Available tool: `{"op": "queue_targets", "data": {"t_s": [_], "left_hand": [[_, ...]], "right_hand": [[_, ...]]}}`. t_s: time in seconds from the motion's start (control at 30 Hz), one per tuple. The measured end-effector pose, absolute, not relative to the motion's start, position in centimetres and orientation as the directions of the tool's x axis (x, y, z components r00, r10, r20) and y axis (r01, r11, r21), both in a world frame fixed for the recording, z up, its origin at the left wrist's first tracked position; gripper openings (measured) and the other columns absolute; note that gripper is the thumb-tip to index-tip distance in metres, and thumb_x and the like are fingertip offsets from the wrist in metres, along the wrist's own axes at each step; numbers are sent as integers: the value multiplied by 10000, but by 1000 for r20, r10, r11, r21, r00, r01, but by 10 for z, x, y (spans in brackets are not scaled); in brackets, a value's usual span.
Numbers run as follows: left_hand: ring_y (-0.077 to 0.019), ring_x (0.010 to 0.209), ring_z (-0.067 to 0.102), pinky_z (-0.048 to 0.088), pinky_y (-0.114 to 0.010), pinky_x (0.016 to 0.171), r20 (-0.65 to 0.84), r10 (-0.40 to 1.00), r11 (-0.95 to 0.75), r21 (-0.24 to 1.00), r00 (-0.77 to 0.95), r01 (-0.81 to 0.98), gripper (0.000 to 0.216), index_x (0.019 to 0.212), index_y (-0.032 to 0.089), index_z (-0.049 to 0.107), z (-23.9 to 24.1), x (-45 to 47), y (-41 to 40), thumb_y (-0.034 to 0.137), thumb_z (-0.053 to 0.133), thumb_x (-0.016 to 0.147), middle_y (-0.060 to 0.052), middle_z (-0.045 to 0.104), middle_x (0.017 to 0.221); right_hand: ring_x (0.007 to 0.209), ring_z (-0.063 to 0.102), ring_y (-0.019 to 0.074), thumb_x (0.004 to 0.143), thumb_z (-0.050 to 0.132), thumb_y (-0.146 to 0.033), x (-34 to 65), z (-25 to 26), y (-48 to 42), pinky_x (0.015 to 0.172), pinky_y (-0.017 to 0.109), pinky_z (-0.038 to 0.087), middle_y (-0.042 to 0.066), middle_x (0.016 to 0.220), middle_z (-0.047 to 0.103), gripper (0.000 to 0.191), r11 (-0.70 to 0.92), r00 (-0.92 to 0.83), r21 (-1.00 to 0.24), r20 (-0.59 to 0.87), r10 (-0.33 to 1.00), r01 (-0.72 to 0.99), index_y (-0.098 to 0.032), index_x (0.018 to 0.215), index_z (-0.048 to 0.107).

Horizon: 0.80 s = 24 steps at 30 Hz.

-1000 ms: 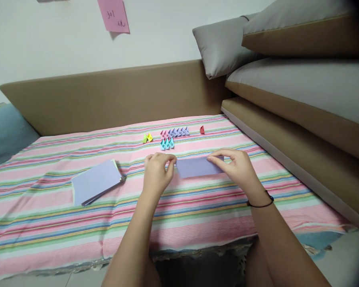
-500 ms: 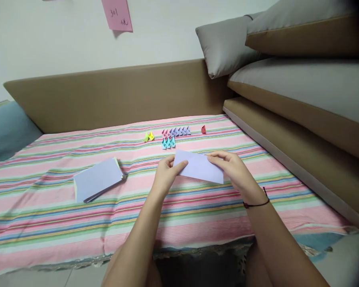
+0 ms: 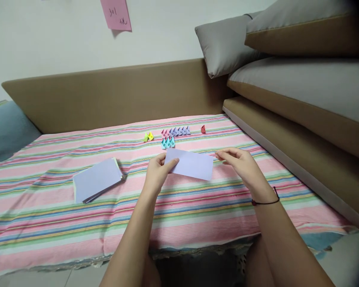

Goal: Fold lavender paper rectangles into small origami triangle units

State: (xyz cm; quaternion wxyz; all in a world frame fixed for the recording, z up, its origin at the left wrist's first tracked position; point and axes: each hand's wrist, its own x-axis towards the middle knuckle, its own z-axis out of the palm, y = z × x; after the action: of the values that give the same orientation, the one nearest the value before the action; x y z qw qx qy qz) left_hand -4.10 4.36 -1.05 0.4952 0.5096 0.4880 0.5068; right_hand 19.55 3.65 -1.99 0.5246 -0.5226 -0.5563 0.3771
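Observation:
My left hand [image 3: 157,173] pinches the left end of a folded lilac paper strip [image 3: 190,164] and holds it a little above the striped cloth [image 3: 197,207]. My right hand [image 3: 239,164] hovers at the strip's right end; its fingers are curled and pinched together, and whether they touch the paper I cannot tell. A black band circles my right wrist. Just beyond the strip lie rows of small folded paper pieces [image 3: 172,135] in pink, lilac, blue and yellow-green, with one red piece [image 3: 202,129] apart to the right.
A stack of lilac paper sheets [image 3: 97,180] lies on the cloth to the left. A brown padded backrest [image 3: 113,93] runs behind. Stacked cushions [image 3: 302,91] and a grey pillow [image 3: 224,44] rise on the right. A pink note [image 3: 116,14] hangs on the wall.
The strip was lifted off the cloth and shifted left. My right hand slid off its right end and now sits just beside it, while my left hand keeps its pinch.

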Motion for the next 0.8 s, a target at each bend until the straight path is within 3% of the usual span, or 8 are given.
{"op": "queue_targets", "data": {"t_s": [0.17, 0.23, 0.3, 0.37, 0.47, 0.53, 0.67, 0.8], "left_hand": [[-196, 704, 629, 462, -272, 627, 57, 989, -73, 991, 134, 117, 278, 845, 126, 687, -15, -31, 41, 346, 710, 676, -55, 695, 774], [-227, 803, 641, 481, -309, 686, 145, 985, -162, 958, 90, 237, 325, 964, 141, 666, -16, -29, 40, 331, 690, 702, -80, 701, 900], [-252, 972, 613, 472, -356, 804, 343, 936, -340, 835, 74, 432, 431, 1118, 184, 611, -15, -29, 38, 293, 693, 710, -92, 669, 1088], [-251, 1069, 567, 422, -384, 902, 497, 842, -515, 626, 209, 585, 417, 1151, 228, 596, -14, -28, 36, 253, 672, 741, -72, 650, 1155], [-225, 934, 597, 406, -377, 877, 490, 772, -618, 433, 404, 656, 149, 927, 213, 672, -13, -23, 33, 202, 560, 830, -50, 710, 932], [-214, 834, 600, 409, -367, 824, 477, 780, -600, 390, 405, 699, 152, 821, 202, 672, -13, -20, 31, 174, 525, 841, -41, 706, 819], [-219, 818, 599, 401, -365, 804, 501, 794, -558, 378, 343, 739, 150, 784, 212, 674, -10, -24, 31, 164, 536, 817, -30, 710, 804], [-211, 817, 630, 427, -331, 784, 497, 851, -467, 567, 170, 679, 145, 758, 211, 677, -7, -33, 34, 195, 540, 804, -36, 725, 838]], "right_hand": [[776, 638, 214, 759, 625, -390, 174, -18, 33, 658, 306, 475, 68, 836, 713, 245, 193, -114, -967, 176, 978, 168, -166, 824, 700], [733, 632, 207, 762, 610, -353, 168, -19, 32, 629, 298, 464, 59, 785, 707, 210, 205, -119, -953, 182, 976, 221, -161, 786, 693], [752, 631, 204, 774, 584, -303, 164, -20, 31, 654, 293, 455, 47, 777, 703, 170, 265, -122, -911, 238, 963, 315, -169, 752, 686], [770, 627, 194, 786, 552, -246, 160, -19, 28, 686, 287, 443, 30, 779, 699, 154, 343, -165, -848, 301, 939, 403, -180, 728, 679], [753, 619, 171, 793, 518, -187, 155, -15, 25, 695, 271, 427, 7, 770, 689, 171, 437, -240, -772, 365, 899, 461, -191, 718, 672], [752, 621, 165, 790, 510, -165, 154, -12, 24, 695, 265, 425, 2, 782, 694, 180, 472, -263, -740, 392, 882, 480, -198, 734, 678], [798, 636, 188, 779, 528, -169, 167, -12, 28, 728, 283, 444, 20, 819, 712, 172, 466, -225, -711, 411, 883, 527, -203, 754, 695], [807, 634, 219, 778, 562, -231, 192, -18, 35, 739, 329, 455, 47, 819, 715, 141, 341, -15, -729, 414, 910, 593, -194, 758, 697]]}}
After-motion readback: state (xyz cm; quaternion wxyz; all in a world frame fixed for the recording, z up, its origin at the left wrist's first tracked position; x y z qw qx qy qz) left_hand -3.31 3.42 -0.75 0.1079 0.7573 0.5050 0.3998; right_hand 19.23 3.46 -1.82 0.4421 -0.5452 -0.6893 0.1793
